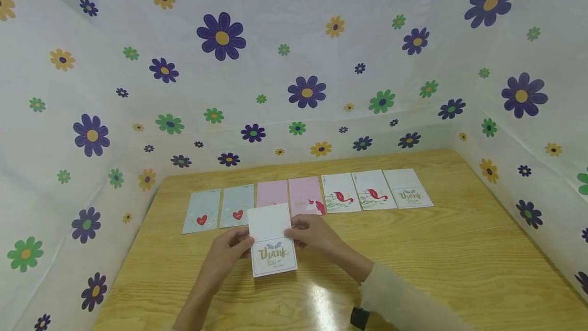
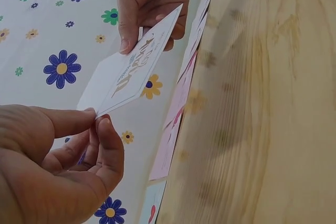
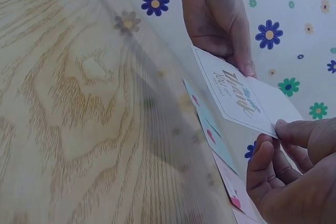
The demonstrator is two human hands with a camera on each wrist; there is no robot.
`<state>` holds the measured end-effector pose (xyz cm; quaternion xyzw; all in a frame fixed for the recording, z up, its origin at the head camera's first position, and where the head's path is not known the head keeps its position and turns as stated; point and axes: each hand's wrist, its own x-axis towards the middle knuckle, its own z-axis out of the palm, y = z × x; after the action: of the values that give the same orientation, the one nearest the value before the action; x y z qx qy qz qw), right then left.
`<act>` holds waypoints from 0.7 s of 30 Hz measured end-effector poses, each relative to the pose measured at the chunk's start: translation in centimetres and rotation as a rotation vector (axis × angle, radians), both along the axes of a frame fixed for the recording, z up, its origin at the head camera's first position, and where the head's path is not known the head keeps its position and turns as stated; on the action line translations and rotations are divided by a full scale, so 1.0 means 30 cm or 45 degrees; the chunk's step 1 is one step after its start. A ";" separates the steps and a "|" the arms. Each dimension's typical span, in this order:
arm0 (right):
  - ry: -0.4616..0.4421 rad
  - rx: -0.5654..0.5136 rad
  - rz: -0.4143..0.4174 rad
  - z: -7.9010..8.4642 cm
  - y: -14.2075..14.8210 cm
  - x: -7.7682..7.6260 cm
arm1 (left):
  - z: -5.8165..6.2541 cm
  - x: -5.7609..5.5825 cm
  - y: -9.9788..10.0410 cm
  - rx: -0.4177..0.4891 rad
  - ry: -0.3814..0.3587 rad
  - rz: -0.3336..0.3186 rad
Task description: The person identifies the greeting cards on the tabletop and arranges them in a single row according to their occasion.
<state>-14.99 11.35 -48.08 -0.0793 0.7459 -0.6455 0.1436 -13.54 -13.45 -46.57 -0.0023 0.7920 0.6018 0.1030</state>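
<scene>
A white folded thank-you card (image 1: 274, 257) with gold lettering is held above the table, its fold running across the middle. My left hand (image 1: 228, 250) pinches its left edge near the fold between thumb and fingers. On the opposite edge, my right hand (image 1: 313, 232) pinches it the same way. Both wrist views show the lettered half (image 2: 144, 61) angled against the blank half (image 3: 270, 97). Behind it, a row of cards lies on the table: two pale blue heart cards (image 1: 202, 211), two pink cards (image 1: 305, 193), two white flamingo cards (image 1: 340, 193) and another thank-you card (image 1: 408, 189).
The wooden table (image 1: 459, 249) reaches up to a white flower-printed cloth (image 1: 275, 70) at the back and both sides. The held card partly covers one pink card (image 1: 272, 192). A dark object (image 1: 360, 317) shows by my right sleeve (image 1: 399, 295).
</scene>
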 end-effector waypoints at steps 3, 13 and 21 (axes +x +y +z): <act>-0.005 0.018 -0.011 0.001 0.024 0.001 | -0.004 -0.005 0.016 0.011 0.017 -0.027; -0.016 0.080 -0.046 0.014 0.095 0.006 | -0.028 -0.025 0.082 0.045 0.033 -0.013; -0.078 -0.019 -0.144 0.029 0.144 0.010 | -0.033 -0.049 0.146 0.076 0.060 0.016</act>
<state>-14.70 15.67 -47.21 -0.0182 0.7398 -0.6601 0.1290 -15.00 -9.09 -47.56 0.0101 0.7760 0.6255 0.0806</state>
